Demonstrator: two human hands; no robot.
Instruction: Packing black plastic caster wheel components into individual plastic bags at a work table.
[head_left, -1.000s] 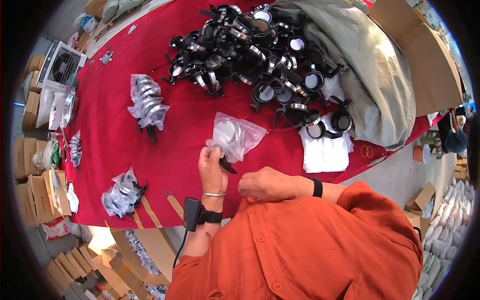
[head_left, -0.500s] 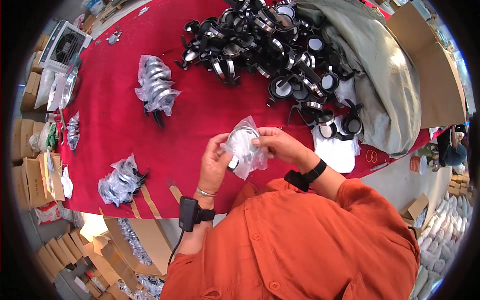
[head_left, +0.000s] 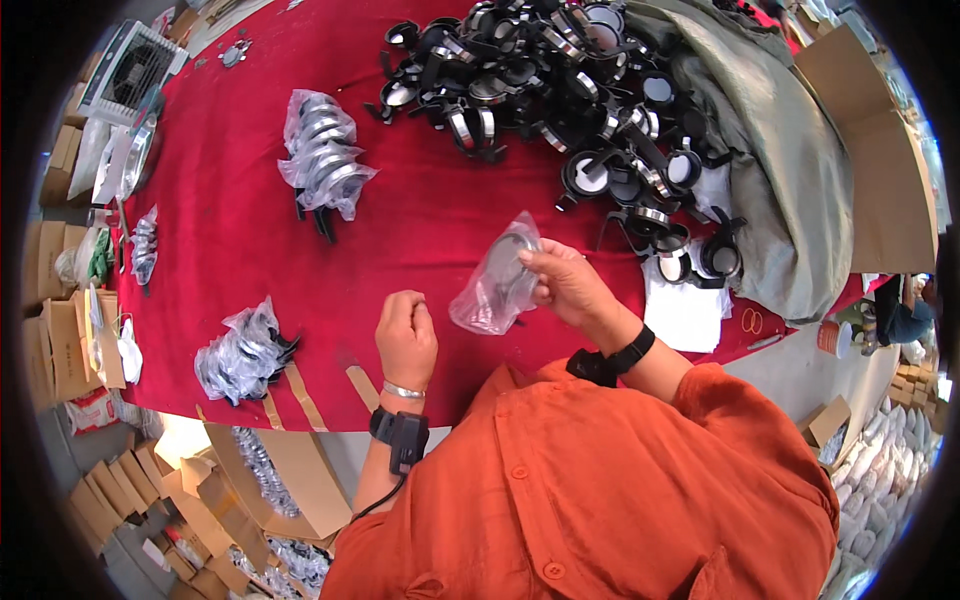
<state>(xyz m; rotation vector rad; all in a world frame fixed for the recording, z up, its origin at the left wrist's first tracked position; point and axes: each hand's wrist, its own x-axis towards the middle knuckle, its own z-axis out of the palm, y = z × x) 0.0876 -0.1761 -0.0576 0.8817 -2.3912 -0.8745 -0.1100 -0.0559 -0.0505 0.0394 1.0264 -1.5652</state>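
My right hand (head_left: 572,285) pinches the upper end of a clear plastic bag (head_left: 492,290) between thumb and fingers. Inside the bag sits a round part with a metal rim, blurred by the film; its exact kind I cannot make out. To the left, my left hand (head_left: 407,338) is held apart from the bag, fingers curled in and nothing visible in them. Beyond both hands lies a large heap of round black-and-silver parts with black handles (head_left: 590,175). White sheets or bags (head_left: 682,315) lie on the right, partly under the heap's edge.
The red-covered table (head_left: 420,210) bears stacks of bagged parts: one farther back (head_left: 325,150), one near the front left (head_left: 245,355), a small one at the left edge (head_left: 145,248). A grey-green cloth (head_left: 800,190) and cardboard box (head_left: 880,150) stand right. Rubber bands (head_left: 752,321) lie nearby.
My left hand has let go of the bag and drawn back toward the left. The right hand keeps the bag, which now tilts with its free end down to the left.
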